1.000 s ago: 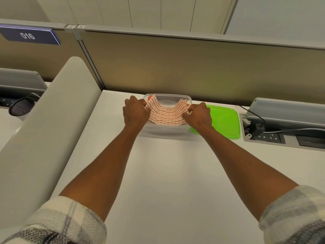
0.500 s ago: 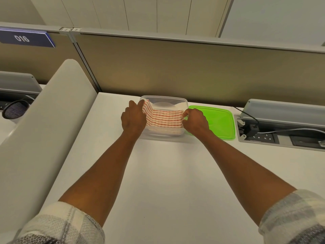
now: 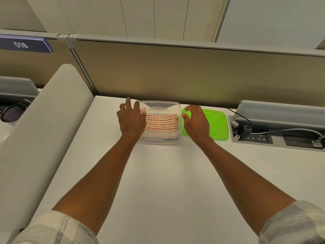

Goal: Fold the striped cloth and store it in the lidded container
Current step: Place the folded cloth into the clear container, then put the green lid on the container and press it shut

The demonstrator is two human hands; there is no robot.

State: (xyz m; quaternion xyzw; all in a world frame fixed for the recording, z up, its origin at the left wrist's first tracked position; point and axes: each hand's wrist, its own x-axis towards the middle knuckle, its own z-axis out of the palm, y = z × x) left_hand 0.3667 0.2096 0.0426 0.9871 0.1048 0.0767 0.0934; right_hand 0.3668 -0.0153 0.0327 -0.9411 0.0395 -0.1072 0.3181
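Observation:
The striped cloth (image 3: 161, 122), white with orange-red lines, lies folded inside the clear plastic container (image 3: 159, 140) at the back of the white desk (image 3: 167, 182). My left hand (image 3: 131, 119) hovers over the container's left end with its fingers spread, holding nothing and hiding the cloth's left edge. My right hand (image 3: 196, 123) is just right of the container, over the left end of the green lid (image 3: 217, 124), fingers bent and apart. The lid lies flat on the desk beside the container.
A tan partition (image 3: 175, 73) rises right behind the container. A grey power tray (image 3: 263, 137) with sockets, a plug and cables sits at the right. A rounded white divider (image 3: 44, 131) borders the desk on the left.
Both hands have let go of the cloth, which now lies flat in the container. The left hand has opened over the container's left end; the right hand has shifted right onto the green lid.

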